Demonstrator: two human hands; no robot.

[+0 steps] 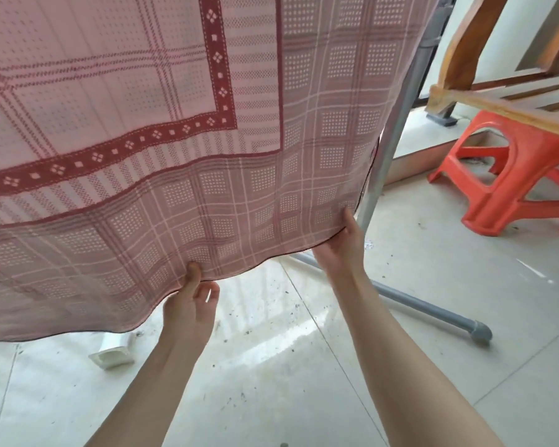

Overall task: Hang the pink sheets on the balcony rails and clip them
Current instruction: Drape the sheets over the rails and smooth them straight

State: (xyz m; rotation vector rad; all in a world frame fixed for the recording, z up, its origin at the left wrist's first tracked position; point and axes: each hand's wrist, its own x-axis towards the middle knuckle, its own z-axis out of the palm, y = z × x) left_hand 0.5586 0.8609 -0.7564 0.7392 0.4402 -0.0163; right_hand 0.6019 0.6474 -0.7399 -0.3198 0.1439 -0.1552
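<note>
- Only one pink sheet (pixel 175 140) is in view: it hangs down in front of the person and fills the upper left of the picture, its top out of sight, its lower hem wavy and clear of the floor (pixel 304 366).
- Woven into the sheet are a checked border of small dotted squares and one dark red band with white diamonds that turns a corner.
- Two bare hands reach up to the hem, apart from each other.
- The left hand (pixel 191 304) pinches the hem, thumb pressed on the near face of the cloth, the other fingers loosely curled below the edge.
- The right hand (pixel 342 240) grips the hem near the sheet's lower right corner, thumb on the near face and fingers hidden behind the cloth.
- One grey metal rack pole (pixel 397 130) stands just beside the sheet's right edge, and one grey foot bar (pixel 433 312) with a capped end lies on the floor below it.
- One orange plastic stool (pixel 513 188) stands on the floor towards the right edge, under a wooden frame (pixel 497 98) that rests on it.
- One small white container (pixel 112 354) lies on the floor below the hem; what it holds cannot be seen.
- Dark specks are scattered on the pale floor tiles.
</note>
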